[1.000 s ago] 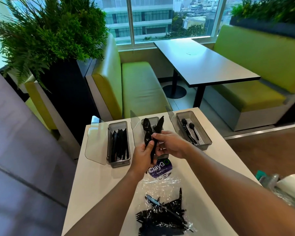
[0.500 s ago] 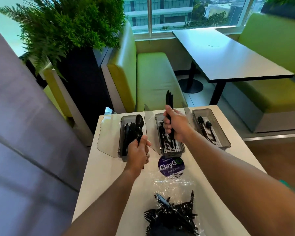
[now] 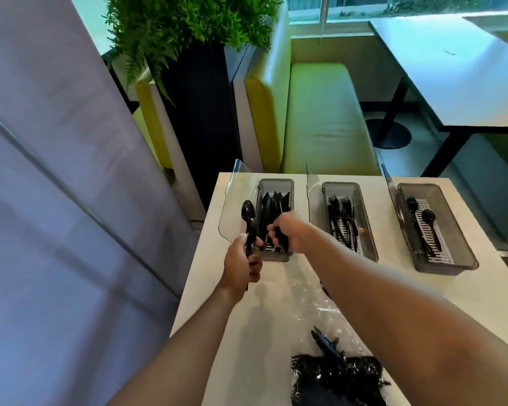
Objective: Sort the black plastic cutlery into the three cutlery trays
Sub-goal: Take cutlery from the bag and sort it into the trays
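Three rectangular cutlery trays of smoke-grey translucent plastic, each with a white slotted liner, stand side by side on the smooth white worktop (image 3: pixel 481 303), clear lids raised.

The left hand (image 3: pixel 241 266) grips the handle of a glossy black plastic spoon (image 3: pixel 247 212). Its long axis is near upright, with the oval bowl uppermost, just left of the left tray (image 3: pixel 274 180).

The right hand (image 3: pixel 289 231) curls round a black cutlery piece (image 3: pixel 282 243) (type unclear) over that tray's near end.

The middle tray (image 3: pixel 342 185) holds forks and the right tray (image 3: pixel 464 259) holds spoons, all lying lengthwise.
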{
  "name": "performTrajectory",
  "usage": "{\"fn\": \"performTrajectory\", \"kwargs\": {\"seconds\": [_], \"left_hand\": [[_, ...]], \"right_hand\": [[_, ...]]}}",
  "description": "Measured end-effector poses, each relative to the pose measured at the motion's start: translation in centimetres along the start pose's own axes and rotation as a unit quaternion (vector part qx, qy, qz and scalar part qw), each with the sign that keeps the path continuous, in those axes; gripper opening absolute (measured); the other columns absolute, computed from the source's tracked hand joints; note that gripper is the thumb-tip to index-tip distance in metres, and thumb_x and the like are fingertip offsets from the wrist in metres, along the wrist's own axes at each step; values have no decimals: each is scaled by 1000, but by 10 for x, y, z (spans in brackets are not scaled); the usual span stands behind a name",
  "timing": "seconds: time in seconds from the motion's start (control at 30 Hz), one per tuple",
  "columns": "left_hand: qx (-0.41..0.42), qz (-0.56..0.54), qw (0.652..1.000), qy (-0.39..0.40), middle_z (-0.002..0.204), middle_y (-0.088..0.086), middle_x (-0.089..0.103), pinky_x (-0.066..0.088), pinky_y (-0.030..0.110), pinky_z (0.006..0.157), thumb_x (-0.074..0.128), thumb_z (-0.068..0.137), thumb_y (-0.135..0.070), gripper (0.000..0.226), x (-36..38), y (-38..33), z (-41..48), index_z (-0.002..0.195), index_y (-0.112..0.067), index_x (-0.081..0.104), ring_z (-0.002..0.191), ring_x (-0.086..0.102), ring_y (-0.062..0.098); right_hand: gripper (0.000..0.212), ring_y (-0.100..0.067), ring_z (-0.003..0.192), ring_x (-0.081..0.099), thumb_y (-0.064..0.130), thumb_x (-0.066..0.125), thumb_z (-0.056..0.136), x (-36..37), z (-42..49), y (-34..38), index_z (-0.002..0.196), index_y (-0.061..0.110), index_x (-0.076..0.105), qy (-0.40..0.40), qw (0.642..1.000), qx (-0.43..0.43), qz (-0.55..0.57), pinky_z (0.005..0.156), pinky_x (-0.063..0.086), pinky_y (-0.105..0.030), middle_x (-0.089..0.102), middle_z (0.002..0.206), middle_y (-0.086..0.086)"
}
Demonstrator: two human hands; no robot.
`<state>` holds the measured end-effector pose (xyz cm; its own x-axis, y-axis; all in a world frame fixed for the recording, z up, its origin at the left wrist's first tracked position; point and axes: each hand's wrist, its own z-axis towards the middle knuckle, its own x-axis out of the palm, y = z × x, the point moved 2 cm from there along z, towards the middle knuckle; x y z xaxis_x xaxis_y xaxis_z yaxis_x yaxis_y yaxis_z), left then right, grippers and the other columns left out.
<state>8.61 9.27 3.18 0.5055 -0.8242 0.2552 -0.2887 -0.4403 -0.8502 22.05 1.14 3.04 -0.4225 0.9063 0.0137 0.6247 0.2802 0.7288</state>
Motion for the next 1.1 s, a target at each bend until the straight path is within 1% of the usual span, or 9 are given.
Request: {"fn": "performTrajectory", "kwargs": {"seconds": [0.07,0.17,0.33,0.43,0.53,0.67,0.83,1.03,1.1], "left_hand": [[-2,-5,1000,2,58,-4,26,14,20,45,30,101,-30,34,-5,1,0,84,-15,55,45,19,10],[20,13,1000,8,58,-3,27,15,21,46,29,102,-23,33,-8,1,0,87,-12,56,46,21,10],[43,78,996,20,59,-3,30,15,23,49,30,105,-19,36,9,-4,-2,92,-8,61,45,23,9],[42,102,993,41,57,-3,31,15,24,50,31,106,-20,36,24,-7,-7,93,-6,62,42,26,8],[55,117,990,65,56,-3,34,21,23,48,33,107,-21,36,45,-8,-14,92,-7,63,43,29,9],[55,98,989,91,59,-1,34,26,24,46,32,107,-23,39,69,-9,-22,87,-11,63,49,28,13],[30,82,986,142,59,-3,31,16,24,44,29,107,-28,38,99,0,-27,87,-12,58,47,23,10],[87,172,965,177,61,-4,39,24,27,46,42,107,-35,29,142,15,-28,91,-13,52,48,34,10],[101,189,958,191,62,-1,41,26,23,42,47,106,-31,26,158,20,-31,88,-13,51,46,38,11]], "right_hand": [[15,-20,78,63,15,49,101,2,13,-3,104,3,57,-24,999,-32,-27,70,57,-35,65,91,-12],[31,-25,99,64,35,52,100,-1,11,0,112,7,62,-43,994,-76,-59,96,53,-49,66,103,-9],[27,-27,91,69,38,50,105,-12,-27,24,123,20,58,30,982,-178,57,73,55,-38,63,118,-7],[22,-23,73,67,25,49,106,-16,-50,36,120,21,66,57,968,-244,3,64,52,-35,66,102,-8],[22,-28,78,62,15,49,106,-29,-67,37,104,14,70,47,957,-275,-72,68,51,-39,64,94,-13],[25,-26,71,62,22,51,106,-57,-86,24,106,6,69,60,958,-270,-78,52,53,-30,66,87,-8],[15,-24,79,67,13,69,95,-103,-102,6,110,16,71,82,955,-281,-52,77,55,-42,69,91,-6],[17,-26,82,66,17,62,99,-151,-120,0,112,15,73,31,962,-271,-19,72,55,-35,69,100,-15],[18,-17,75,63,11,58,101,-166,-126,0,111,9,71,-6,963,-267,-37,56,52,-23,68,96,-11]]}}
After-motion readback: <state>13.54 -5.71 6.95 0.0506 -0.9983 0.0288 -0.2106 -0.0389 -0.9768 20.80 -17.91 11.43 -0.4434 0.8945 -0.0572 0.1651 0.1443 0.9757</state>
